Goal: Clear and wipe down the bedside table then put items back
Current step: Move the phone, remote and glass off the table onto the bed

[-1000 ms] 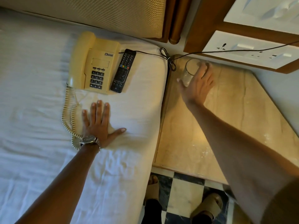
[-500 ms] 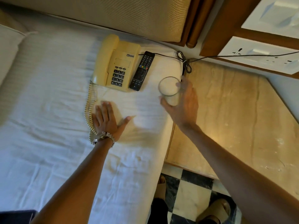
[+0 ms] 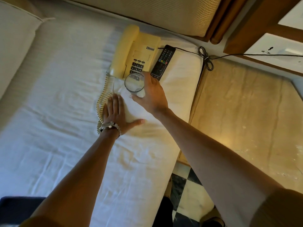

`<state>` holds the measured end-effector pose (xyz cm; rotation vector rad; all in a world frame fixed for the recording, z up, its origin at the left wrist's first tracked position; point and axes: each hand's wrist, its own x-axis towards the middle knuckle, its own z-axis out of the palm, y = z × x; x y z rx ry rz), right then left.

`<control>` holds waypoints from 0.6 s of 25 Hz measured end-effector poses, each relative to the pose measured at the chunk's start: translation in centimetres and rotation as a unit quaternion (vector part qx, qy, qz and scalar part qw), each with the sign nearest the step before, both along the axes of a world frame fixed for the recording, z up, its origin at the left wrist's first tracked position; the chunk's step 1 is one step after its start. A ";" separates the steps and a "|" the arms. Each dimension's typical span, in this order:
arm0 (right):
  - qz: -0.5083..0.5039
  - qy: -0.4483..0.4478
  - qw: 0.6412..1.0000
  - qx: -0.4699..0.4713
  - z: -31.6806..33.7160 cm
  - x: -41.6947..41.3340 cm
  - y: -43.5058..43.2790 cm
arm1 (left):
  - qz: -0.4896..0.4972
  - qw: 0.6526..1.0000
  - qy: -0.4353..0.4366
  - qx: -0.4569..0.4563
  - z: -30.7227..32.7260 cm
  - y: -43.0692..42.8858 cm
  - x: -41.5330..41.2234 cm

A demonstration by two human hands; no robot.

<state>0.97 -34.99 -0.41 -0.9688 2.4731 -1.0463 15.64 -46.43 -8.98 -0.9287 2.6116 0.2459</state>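
right hand (image 3: 152, 94) reaches across, fingers wrapped round the clear drinking glass (image 3: 134, 84) over the white bed sheet (image 3: 54, 122), just before the yellow corded telephone (image 3: 136, 53); left hand (image 3: 117, 114) lies flat, fingers spread.

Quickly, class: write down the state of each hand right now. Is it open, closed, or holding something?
The left hand is open, pressed flat on the bed sheet.
The right hand is closed, its fingers holding the glass.
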 end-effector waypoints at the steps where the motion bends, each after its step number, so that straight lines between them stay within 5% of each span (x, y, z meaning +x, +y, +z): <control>1: 0.001 0.002 1.000 0.002 -0.1 0.2 0.0 | 0.004 1.000 -0.008 0.000 0.0 0.0 -0.2; 7: -0.007 0.004 1.000 0.029 0.9 0.1 0.7 | 0.003 0.999 -0.035 -0.006 0.6 0.1 -0.4; 15: -0.054 0.002 0.996 0.070 0.0 1.9 8.0 | 0.008 0.992 0.122 0.037 0.5 8.5 2.2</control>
